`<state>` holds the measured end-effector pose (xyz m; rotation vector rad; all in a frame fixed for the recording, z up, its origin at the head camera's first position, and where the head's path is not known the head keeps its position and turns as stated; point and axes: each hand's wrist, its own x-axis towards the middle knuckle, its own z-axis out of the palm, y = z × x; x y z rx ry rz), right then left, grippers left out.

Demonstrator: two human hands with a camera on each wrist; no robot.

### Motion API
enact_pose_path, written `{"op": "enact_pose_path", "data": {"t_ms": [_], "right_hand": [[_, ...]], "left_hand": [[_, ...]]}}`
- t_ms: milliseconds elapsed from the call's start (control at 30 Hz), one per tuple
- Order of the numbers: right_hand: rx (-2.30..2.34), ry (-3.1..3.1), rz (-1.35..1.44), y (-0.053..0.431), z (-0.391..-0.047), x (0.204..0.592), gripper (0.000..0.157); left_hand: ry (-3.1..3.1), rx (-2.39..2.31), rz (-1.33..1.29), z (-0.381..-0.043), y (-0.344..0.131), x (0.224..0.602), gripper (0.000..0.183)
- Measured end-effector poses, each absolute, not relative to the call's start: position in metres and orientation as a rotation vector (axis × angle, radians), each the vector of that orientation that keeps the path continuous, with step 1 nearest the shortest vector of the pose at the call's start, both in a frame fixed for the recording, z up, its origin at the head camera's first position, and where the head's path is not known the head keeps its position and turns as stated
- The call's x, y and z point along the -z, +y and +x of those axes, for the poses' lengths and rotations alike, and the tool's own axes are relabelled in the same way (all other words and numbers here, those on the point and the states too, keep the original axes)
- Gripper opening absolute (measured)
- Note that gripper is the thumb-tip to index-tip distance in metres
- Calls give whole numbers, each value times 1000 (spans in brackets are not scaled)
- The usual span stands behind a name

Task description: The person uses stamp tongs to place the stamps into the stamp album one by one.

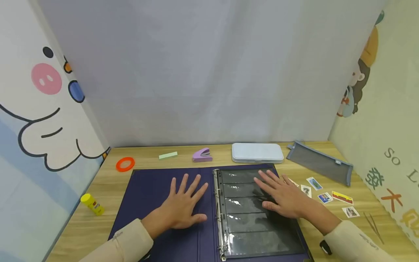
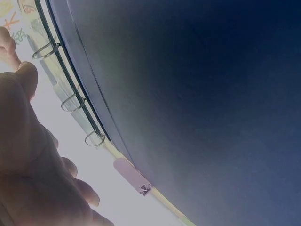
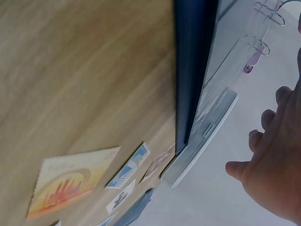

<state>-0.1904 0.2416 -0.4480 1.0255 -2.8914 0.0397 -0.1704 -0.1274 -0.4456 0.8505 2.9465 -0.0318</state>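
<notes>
An open navy ring binder (image 1: 147, 189) lies on the wooden table, its metal rings running down the middle. On its right side is a black stamp page (image 1: 248, 222) with several clear pocket rows, which hold no stamps that I can make out. My left hand (image 1: 181, 207), fingers spread, hovers over the bare navy cover; the left wrist view shows a gap beneath it. My right hand (image 1: 284, 194) is spread above the page's right part, casting a shadow and hiding some pockets. Neither hand holds anything. Several stamps (image 1: 325, 198) lie right of the binder.
Tweezers (image 1: 374, 227) lie at the right. Along the back are a red tape roll (image 1: 125, 164), a pale green strip (image 1: 168, 155), a purple stapler (image 1: 202, 155), a white case (image 1: 257, 153) and a grey mesh pouch (image 1: 320, 163). A yellow glue stick (image 1: 92, 204) is at the left.
</notes>
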Motion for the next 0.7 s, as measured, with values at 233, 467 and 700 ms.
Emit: {"op": "enact_pose_path", "data": {"t_ms": [233, 467, 700], "right_hand": [[-70, -2917, 1016, 243, -190, 453, 73], [-68, -2902, 1014, 249, -187, 455, 72], [-108, -2931, 1005, 275, -188, 443, 80]], "left_hand": [[2944, 29, 853, -170, -128, 446, 89], [2923, 1, 855, -170, -127, 447, 88], [2833, -241, 902, -179, -105, 433, 84]]}}
